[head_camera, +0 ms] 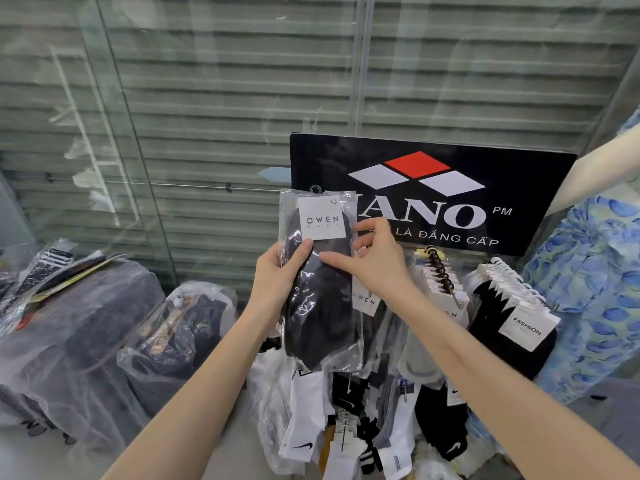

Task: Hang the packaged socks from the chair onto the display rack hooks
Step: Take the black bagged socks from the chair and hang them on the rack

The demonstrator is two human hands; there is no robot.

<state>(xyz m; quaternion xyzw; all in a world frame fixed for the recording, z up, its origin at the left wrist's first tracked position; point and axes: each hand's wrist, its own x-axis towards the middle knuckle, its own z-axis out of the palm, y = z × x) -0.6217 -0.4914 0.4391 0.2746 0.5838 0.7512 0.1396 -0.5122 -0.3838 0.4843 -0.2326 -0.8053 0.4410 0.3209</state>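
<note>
Here, near the centre of the frame, a pack of socks (320,282) stood almost upright, its long axis running top to bottom with a slight lean, the small plastic hanger loop at its upper end and the sock toes pointing down. The pack was a clear, crinkled plastic sleeve with glossy reflections, holding dark, soft knit socks, and a square white paper label reading OWEN sat near its top. The left hand (277,278) gripped the pack's left edge, thumb pressed on the front just under the label and fingers curled behind. The right hand (377,265) met the right edge, thumb lying across the front and fingers partly spread at the side, a loose pinch on the sleeve.

Just behind and right of the pack stood the display rack (446,306), topped by a flat black sign (433,188) with white and red diamonds. Hooks (440,268) jutted forward, crowded with hung packs bearing white card labels. At the lower left of the frame lay bulky bundles (86,323) wrapped in cloudy plastic film.
</note>
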